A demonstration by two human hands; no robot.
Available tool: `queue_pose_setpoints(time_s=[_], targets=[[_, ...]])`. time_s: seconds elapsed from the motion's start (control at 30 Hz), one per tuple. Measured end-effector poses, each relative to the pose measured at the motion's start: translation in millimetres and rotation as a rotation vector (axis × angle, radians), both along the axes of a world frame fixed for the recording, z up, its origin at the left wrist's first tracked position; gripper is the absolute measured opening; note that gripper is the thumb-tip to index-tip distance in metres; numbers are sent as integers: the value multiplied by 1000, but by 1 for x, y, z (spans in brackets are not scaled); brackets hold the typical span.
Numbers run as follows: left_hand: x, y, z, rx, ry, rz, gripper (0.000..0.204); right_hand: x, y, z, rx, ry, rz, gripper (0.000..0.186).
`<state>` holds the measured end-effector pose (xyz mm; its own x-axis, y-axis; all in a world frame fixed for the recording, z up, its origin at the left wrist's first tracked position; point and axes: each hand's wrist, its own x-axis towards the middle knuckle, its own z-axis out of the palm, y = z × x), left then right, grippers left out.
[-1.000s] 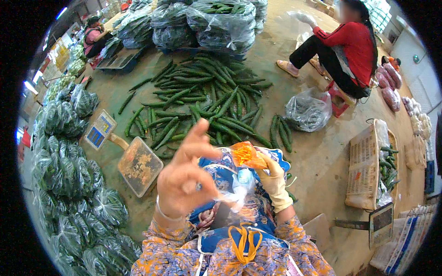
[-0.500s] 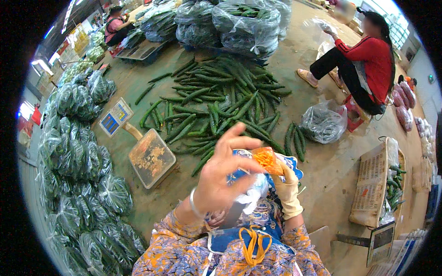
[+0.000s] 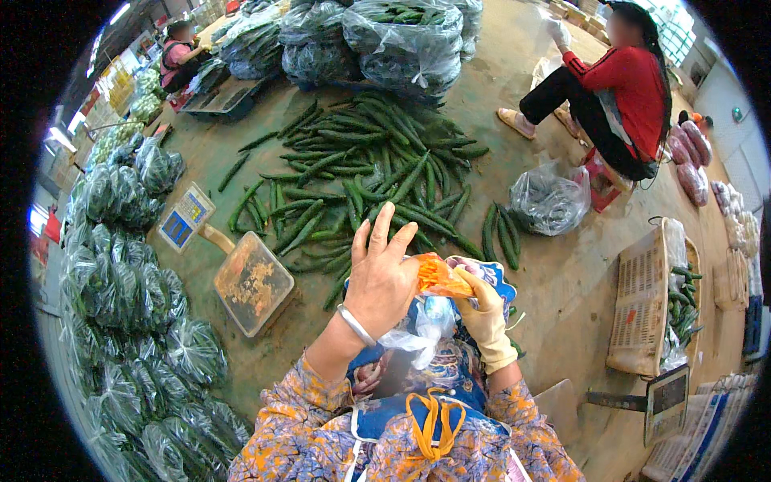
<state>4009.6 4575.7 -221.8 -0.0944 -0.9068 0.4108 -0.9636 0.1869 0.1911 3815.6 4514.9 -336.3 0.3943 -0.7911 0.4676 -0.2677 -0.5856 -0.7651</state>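
My left hand, bare with a white bangle, has its fingers stretched apart beside a small orange packet filled with thin orange bits; its thumb is partly hidden. My right hand, in a cream glove, grips that packet. Below them a crumpled white-and-blue plastic bag lies over my patterned blue apron. Beyond my hands a large loose heap of long green cucumbers lies on the floor, with a small group to its right.
A scale stands left, near stacked bagged greens; more bags are behind the heap. At right are a crate, another scale, a plastic bag and a seated person in red. Another person sits back left.
My left hand has turned and risen, its fingers now pointing up beside the packet. My right hand still holds the packet. The view has shifted slightly, and the seated person's gloved hand has moved.
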Motion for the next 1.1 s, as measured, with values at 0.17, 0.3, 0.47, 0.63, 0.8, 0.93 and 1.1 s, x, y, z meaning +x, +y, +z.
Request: queue_pose_setpoints(time_s=[0.17,0.3,0.47,0.63,0.8,0.93,1.1], targets=[[3,-2,-2,-53,16,-9,10,1,1,6,43,8,7,38],[7,4,13,-96,134,-28,6,-1,-2,0,17,-20,-1,38],[21,19,35,-162,322,-26,10,-3,-1,1,46,-31,13,38],[15,40,67,-200,921,-540,15,-3,0,-3,82,-23,4,37],[2,44,73,-290,1153,-952,5,0,3,6,101,-52,18,35],[-7,45,77,-350,1196,-1042,9,-1,6,11,146,-35,13,35],[-10,42,80,-308,1182,-1077,10,-11,3,-9,233,21,-19,37]])
